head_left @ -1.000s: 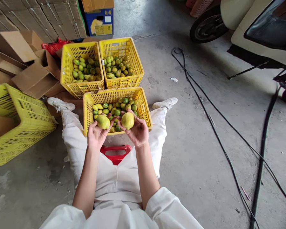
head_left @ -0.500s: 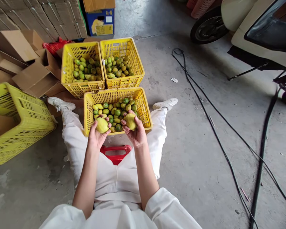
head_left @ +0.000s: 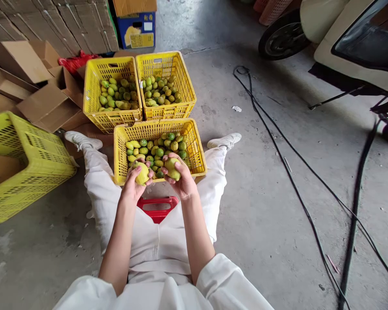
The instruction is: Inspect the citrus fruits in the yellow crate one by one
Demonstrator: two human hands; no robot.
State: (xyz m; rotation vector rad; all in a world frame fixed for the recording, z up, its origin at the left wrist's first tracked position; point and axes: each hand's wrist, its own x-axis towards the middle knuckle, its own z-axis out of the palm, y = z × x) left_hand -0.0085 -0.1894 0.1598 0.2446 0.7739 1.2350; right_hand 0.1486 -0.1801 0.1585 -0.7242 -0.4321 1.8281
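In my left hand [head_left: 133,186] is a yellow lemon [head_left: 142,174], the fingers curled round it. My right hand [head_left: 185,184] grips another lemon [head_left: 172,168], yellow with a greenish tint. Both hands are side by side over the near rim of a yellow slatted crate [head_left: 200,150] between my legs. Inside that crate lie several green and yellow lemons [head_left: 159,152]; my hands hide part of them. The two held lemons are apart from each other.
Two more yellow crates of fruit, a left one [head_left: 93,82] and a right one [head_left: 187,86], stand behind. A yellow-green crate [head_left: 42,168] and cardboard boxes [head_left: 48,105] are at left. Black cables [head_left: 287,172] cross the floor by a parked vehicle [head_left: 352,47]. A red stool [head_left: 158,214] is beneath me.
Both hands have turned the lemons in their fingers, showing other sides. My fingers have closed further round them, and the hands have drawn slightly apart from where they almost met.
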